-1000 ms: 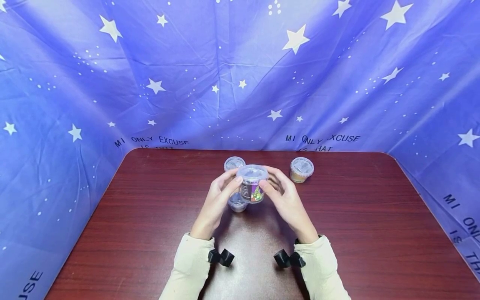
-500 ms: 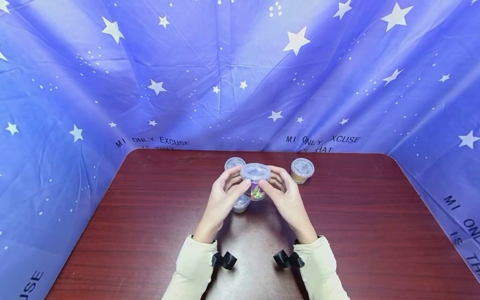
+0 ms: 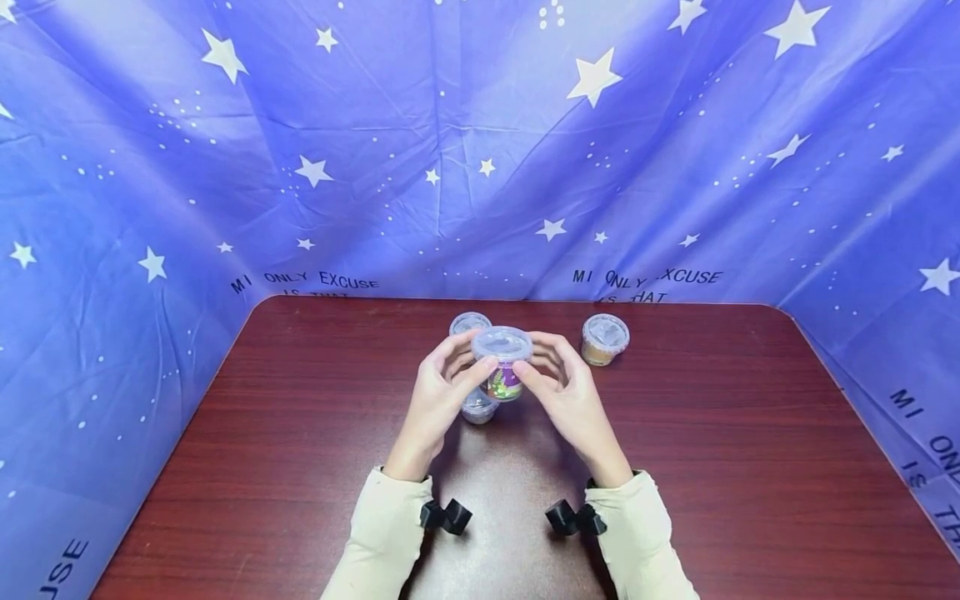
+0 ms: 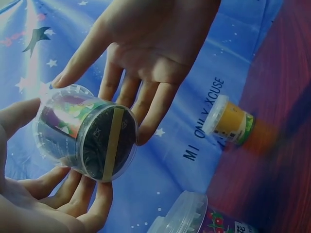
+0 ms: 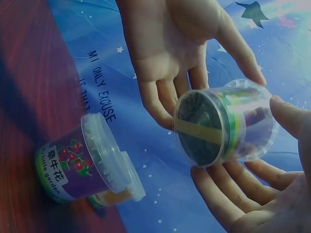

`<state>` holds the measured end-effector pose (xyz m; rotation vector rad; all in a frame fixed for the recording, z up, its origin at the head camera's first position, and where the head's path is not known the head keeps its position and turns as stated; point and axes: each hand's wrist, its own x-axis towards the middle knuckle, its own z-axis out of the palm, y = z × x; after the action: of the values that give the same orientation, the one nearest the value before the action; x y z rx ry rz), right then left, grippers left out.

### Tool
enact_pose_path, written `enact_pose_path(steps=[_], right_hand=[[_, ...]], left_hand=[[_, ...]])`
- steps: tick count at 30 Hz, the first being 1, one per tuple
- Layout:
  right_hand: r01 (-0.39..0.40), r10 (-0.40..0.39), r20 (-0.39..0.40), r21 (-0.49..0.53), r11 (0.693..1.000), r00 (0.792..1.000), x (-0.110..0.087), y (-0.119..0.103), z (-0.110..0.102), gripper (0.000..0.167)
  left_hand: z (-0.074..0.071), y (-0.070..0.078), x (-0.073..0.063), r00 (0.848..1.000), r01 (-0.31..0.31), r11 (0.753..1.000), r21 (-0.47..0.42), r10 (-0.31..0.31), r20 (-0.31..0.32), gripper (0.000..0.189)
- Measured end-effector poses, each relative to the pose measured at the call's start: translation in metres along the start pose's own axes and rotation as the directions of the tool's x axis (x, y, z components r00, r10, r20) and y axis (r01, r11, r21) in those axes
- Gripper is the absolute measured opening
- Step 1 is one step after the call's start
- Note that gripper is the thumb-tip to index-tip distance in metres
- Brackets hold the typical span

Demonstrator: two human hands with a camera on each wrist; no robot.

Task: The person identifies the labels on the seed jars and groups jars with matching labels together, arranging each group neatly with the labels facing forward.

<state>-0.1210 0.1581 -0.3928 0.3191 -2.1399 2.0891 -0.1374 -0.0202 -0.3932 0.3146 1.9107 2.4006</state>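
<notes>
In the head view, both hands hold a clear plastic tub (image 3: 501, 380) with a snap-on lid above the table. My left hand (image 3: 427, 408) grips its left side and my right hand (image 3: 576, 404) its right side, thumbs in front, fingers behind. The label is purple and green. From the left wrist view, the tub's underside (image 4: 108, 145) shows dark contents and a pale yellow strip. Behind the hands stand a lidded tub (image 3: 470, 322) at the back and another tub (image 3: 478, 408) nearer, both partly hidden.
A lidded tub (image 3: 603, 340) with a yellow-brown lower part stands at the back right of the dark red wooden table (image 3: 750, 467). A tub (image 5: 73, 165) in the right wrist view carries a "little garden" label with red berries. Blue star-printed cloth (image 3: 390, 125) encloses the table's back and sides.
The held tub has turned, bringing the purple label panel further round between the thumbs. It shifted slightly right, then back left. The left thumb reaches further across its front.
</notes>
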Motion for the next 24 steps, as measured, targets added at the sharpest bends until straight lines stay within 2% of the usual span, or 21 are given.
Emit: enact_pose_path(steps=[6,16,24], right_hand=[[-0.013,0.013,0.024,-0.003,1.000,1.000,0.0002,-0.0014,-0.0026,0.040],[-0.008,0.008,0.049,0.006,1.000,0.999,-0.0001,-0.0027,-0.0049,0.041],[0.007,-0.005,0.084,-0.026,1.000,0.996,-0.0007,-0.0019,-0.0025,0.042]], left_hand=[[-0.0021,0.0025,-0.0005,1.000,0.021,1.000,0.011,-0.021,0.003,0.048],[-0.0033,0.0023,0.0005,1.000,0.017,1.000,0.003,-0.017,0.009,0.049],[-0.0043,0.0014,-0.0001,0.996,0.066,0.994,-0.088,-0.061,0.062,0.048]])
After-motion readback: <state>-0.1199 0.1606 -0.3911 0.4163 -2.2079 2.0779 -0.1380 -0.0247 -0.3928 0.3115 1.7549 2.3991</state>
